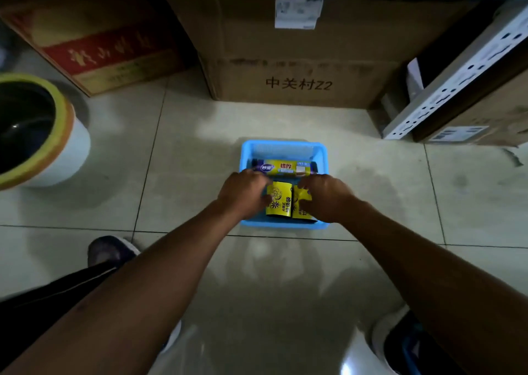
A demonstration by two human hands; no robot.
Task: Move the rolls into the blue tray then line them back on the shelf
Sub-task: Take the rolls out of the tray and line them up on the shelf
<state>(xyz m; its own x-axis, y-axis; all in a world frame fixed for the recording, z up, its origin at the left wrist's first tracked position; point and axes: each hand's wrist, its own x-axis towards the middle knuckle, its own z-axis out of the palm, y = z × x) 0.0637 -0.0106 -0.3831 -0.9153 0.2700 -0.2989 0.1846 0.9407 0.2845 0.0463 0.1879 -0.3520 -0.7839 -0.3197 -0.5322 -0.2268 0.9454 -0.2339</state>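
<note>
Blue tray (283, 144) under both hands, gripping one yellow roll (278, 200) with curled left hand (243, 193), its neighbour (301, 206) with curled right hand (325, 196), long roll (285, 166) just beyond fingertips; probably loaded, line-up step not yet done.

The pale glossy tiled floor (285, 274) carries a blue rectangular plastic tray (283, 144) at centre. A large brown cardboard box (300, 60) stands behind it. A red-printed cardboard carton (100, 51) and a yellow-rimmed white round pot (67, 151) stand at left.
</note>
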